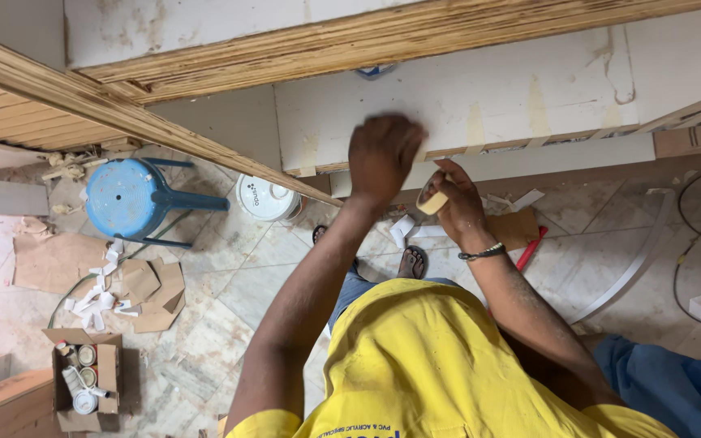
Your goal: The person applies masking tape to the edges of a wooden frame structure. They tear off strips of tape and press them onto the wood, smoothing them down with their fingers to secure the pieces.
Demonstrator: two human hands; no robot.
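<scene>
Looking down past a yellow shirt [415, 365] onto a tiled floor [237, 268]. Landmark: white laminated panel [513, 97], edged with raw plywood. Far left of the panel, low in view, an open cardboard box [83, 381] holds small tins; above it, cardboard scraps [148, 288] and white offcuts lie on the floor. Blue plastic stool [127, 199] stands left of the panel, a white bucket [267, 199] just beside the panel's lower left corner. Left hand [383, 154] is pressed against the panel's lower edge, fingers curled; whether it grips anything, cannot tell. Right hand [456, 203] is just below the panel edge, closed around a roll of masking tape [432, 202]. Hands near each other, not touching. Right of the hands, a white edge-banding strip [634, 264] curves across the floor below the panel.
</scene>
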